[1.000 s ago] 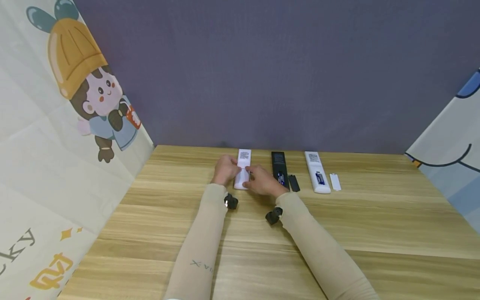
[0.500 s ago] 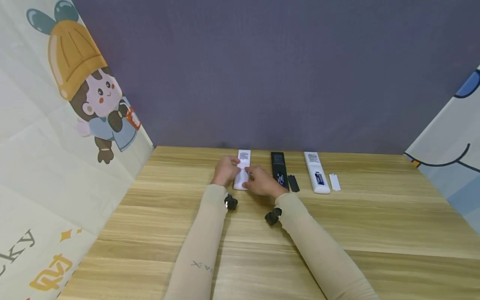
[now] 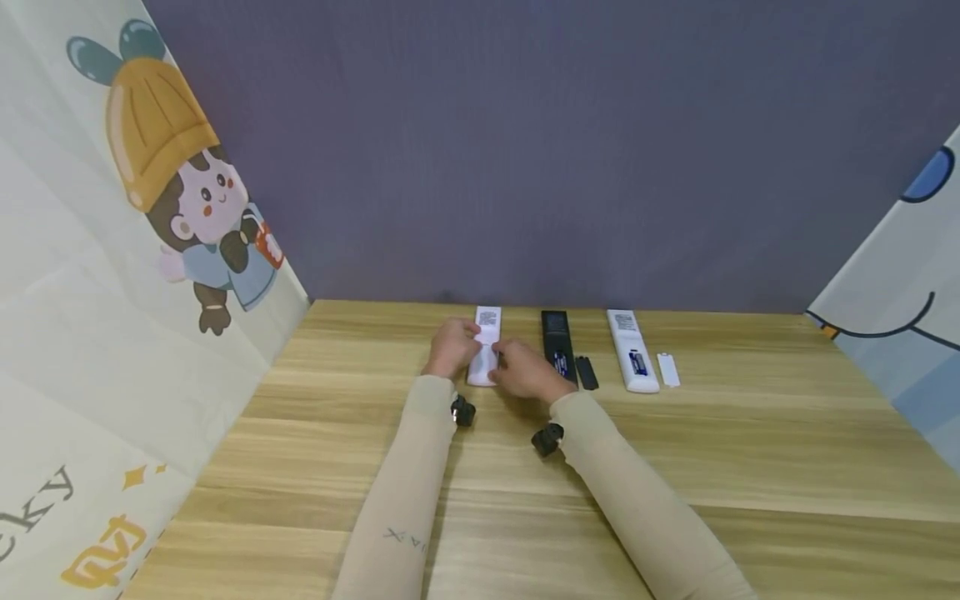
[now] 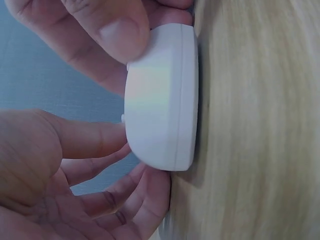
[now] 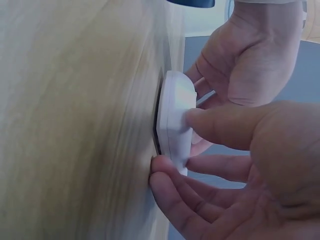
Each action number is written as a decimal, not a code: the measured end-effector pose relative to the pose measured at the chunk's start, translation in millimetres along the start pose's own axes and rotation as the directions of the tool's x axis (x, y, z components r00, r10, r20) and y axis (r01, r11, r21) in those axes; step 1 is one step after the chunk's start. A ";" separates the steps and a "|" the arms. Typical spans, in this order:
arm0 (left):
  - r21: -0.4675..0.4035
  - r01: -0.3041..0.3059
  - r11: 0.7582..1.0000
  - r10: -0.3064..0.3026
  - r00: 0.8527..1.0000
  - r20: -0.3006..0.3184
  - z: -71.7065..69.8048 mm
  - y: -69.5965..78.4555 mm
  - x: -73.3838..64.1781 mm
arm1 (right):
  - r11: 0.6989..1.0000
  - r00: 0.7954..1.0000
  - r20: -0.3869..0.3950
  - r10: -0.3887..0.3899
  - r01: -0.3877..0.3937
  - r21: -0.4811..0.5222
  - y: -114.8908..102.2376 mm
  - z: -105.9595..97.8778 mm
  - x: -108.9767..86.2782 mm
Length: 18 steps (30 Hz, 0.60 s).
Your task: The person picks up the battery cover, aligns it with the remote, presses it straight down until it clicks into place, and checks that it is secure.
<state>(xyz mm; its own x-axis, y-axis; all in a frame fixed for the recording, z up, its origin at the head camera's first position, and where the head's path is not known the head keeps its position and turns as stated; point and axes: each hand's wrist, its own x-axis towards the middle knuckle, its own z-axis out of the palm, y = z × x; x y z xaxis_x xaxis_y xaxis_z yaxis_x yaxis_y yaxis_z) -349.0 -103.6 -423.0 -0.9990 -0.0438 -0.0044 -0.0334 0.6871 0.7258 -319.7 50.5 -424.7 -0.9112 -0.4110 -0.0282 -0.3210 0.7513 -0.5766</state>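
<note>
The left hand (image 3: 452, 350) and right hand (image 3: 527, 371), fingers partly curled, are gripping the leftmost white remote (image 3: 482, 365) on the surface (image 3: 300, 467) from either side. The left wrist view is showing a seam (image 4: 179, 100) that the head view is not resolving. The far-end label (image 3: 487, 319) is appearing illegibly small; "cky" is showing on the left cloth (image 3: 67, 358).

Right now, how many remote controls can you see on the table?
3: a white remote between the left hand and the right hand, a black remote next to the right, and a second white remote farthest right. No other shows.
</note>
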 end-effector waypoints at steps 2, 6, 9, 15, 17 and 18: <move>0.013 -0.012 1.000 0.012 1.000 0.000 0.3 1.0 -0.2 | 1.000 1.000 -0.005 -0.015 0.015 -0.006 0.6 -1.9 -1.5; 0.055 -0.038 0.998 0.038 0.999 0.002 -0.4 3.2 -0.3 | 0.999 0.999 -0.010 -0.043 0.043 -0.012 1.4 -7.3 -4.4; 0.110 -0.057 0.992 0.057 0.998 0.005 -1.4 5.0 -1.1 | 0.998 0.998 -0.017 -0.063 0.063 -0.017 1.3 -11.9 -6.2; 0.191 -0.079 0.978 0.079 0.997 0.005 -4.8 10.1 -2.8 | 0.994 0.994 -0.033 -0.104 0.102 -0.035 6.2 -24.5 -9.0; 0.177 -0.080 0.981 0.081 0.997 0.002 -6.5 12.7 -3.3 | 0.994 0.994 -0.039 -0.105 0.103 -0.031 11.2 -30.0 -10.1; 0.169 -0.084 0.982 0.086 0.996 -0.001 -7.1 13.8 -3.4 | 0.994 0.993 -0.045 -0.105 0.104 -0.034 14.6 -32.8 -10.9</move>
<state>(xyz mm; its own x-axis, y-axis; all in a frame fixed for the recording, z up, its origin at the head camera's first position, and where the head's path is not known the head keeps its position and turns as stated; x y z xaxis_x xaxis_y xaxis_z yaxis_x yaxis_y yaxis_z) -345.8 -99.2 -408.1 -0.9982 0.0142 0.0587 0.0465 0.8009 0.5969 -323.0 82.8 -406.0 -0.8832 -0.4638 0.0696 -0.4222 0.7217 -0.5485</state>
